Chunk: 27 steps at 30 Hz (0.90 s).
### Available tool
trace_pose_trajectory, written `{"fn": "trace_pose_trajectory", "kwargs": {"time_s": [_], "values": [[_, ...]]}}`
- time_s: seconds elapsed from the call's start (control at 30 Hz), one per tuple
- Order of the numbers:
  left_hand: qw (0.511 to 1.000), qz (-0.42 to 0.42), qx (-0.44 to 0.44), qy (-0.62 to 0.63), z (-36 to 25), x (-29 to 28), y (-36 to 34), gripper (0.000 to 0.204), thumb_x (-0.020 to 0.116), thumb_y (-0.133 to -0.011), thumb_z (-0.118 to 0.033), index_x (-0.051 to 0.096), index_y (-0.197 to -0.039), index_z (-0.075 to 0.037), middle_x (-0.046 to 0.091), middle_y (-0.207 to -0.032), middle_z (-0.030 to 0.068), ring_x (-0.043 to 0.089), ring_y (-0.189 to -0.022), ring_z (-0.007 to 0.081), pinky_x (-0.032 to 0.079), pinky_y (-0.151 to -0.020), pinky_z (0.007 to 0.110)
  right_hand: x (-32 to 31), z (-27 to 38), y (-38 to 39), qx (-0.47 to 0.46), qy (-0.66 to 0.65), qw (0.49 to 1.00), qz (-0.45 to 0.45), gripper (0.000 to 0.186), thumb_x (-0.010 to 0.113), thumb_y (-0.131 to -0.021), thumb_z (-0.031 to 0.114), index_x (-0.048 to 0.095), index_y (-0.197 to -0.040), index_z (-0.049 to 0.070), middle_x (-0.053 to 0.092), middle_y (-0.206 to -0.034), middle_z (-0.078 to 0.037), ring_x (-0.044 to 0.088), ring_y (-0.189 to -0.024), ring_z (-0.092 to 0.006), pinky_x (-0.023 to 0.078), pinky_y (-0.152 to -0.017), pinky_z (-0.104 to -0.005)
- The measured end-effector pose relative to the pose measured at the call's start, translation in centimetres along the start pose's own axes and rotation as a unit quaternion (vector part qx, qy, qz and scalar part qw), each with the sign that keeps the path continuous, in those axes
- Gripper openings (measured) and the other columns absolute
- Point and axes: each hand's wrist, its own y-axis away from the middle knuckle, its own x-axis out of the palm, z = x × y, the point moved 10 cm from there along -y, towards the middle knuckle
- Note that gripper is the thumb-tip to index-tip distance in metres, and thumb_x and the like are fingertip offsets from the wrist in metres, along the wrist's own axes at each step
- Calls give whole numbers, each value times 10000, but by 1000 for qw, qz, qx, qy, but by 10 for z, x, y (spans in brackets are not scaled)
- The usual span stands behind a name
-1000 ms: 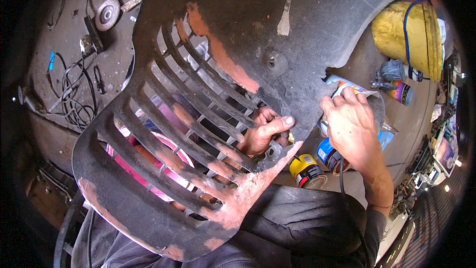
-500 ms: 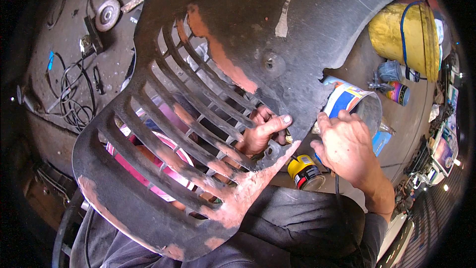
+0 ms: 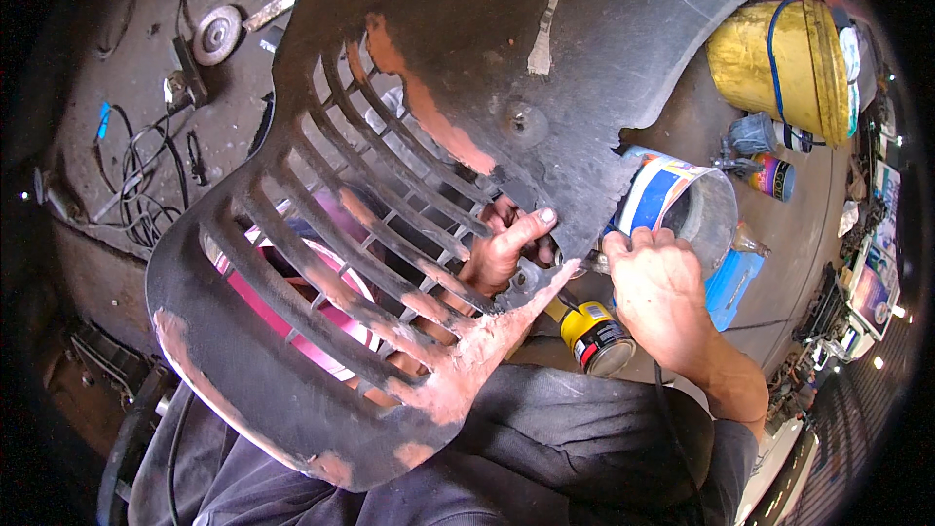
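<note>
A large dark plastic bumper panel [image 3: 584, 68] with a slatted grille and pinkish filler patches slants across my lap. My left hand [image 3: 506, 248] reaches up from behind the slats and grips the panel's broken edge, thumb on top. Its lower fingers are partly hidden by the plastic. My right hand [image 3: 657, 282] is closed in a fist beside that edge. Around a slim tool with a metal shaft [image 3: 591, 265], its fingers are wrapped; the tip points at the torn edge. A dark cord hangs below this hand. The tool's handle is mostly covered.
Beyond my right hand lies a pail with a blue and white label [image 3: 662, 190]. A yellow and black tin [image 3: 596, 339] sits near my knee. Farther right are a yellow bucket [image 3: 774, 68] and a small can [image 3: 774, 178]. Tangled cables [image 3: 146, 175] and a disc [image 3: 216, 35] lie left.
My right hand has shifted slightly left and down, and the tool's metal shaft now shows by the panel edge. The panel and my left hand have moved a little left.
</note>
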Motion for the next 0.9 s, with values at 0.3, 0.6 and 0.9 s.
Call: {"fn": "trace_pose_trajectory", "kwargs": {"time_s": [0.3,0.6,0.9], "values": [[993,0,55,-100,-19,-1,1,342,666,-881,-366,618,-764,-49,616,-621,91,586,-501,168,445,-480,283,14,5,11,-3,-41,999,-5,248,639,-769,152,663,-972,13,657,-874,-149,623,-889,-284,473,-765,-400],[998,-28,26,48,32,-18,-12,417,572,-938,-398,573,-655,-92,546,-601,24,486,-514,116,348,-469,274,5,0,17,-1,-79,995,-56,182,561,-846,151,641,-965,39,615,-855,-127,623,-827,-273,477,-716,-392],[989,-52,-7,139,16,0,6,338,561,-952,-351,602,-763,-74,552,-642,24,475,-540,127,353,-502,272,11,1,8,-20,-134,991,-4,218,547,-849,141,642,-1008,25,611,-912,-171,650,-813,-291,496,-719,-415]]}}
